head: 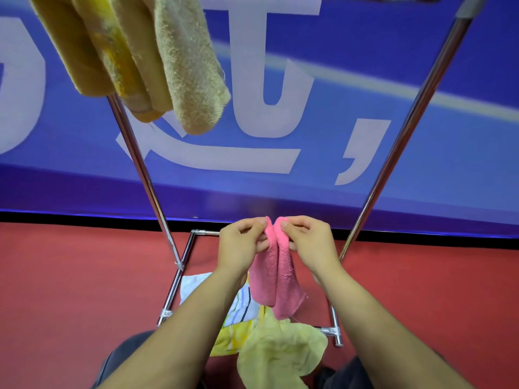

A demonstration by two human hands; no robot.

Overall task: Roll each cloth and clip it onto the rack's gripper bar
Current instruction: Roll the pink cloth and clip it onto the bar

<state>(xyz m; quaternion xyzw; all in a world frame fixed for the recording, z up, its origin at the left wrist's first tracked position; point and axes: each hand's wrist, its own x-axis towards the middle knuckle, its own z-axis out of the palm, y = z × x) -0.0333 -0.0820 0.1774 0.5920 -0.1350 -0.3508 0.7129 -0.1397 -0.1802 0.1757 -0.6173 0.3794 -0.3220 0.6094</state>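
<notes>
A person's left hand (pixel 241 241) and right hand (pixel 307 240) pinch the top edge of a pink cloth (pixel 276 272), held up mid-frame betw. the rack's (pixel 146 169) two slanted chrome legs, w/ the rest of it hanging down in two soft folds. Both grips are narrow, fingers and thumb nipping fabric. Judging by the folds, the rolling step is only just starting; next move likely calls for winding the cloth tight, then lifting it to the bar at top, which is mostly out of view. Rolled beige and yellow cloths (pixel 157 66) already hang far left, at the top. No bin or basket visible: waiting cloths, a pale yellow cloth (pixel 280 349) and a striped cloth (pixel 238 307), lie loose on the red floor (pixel 70 276) near the rack's base.
</notes>
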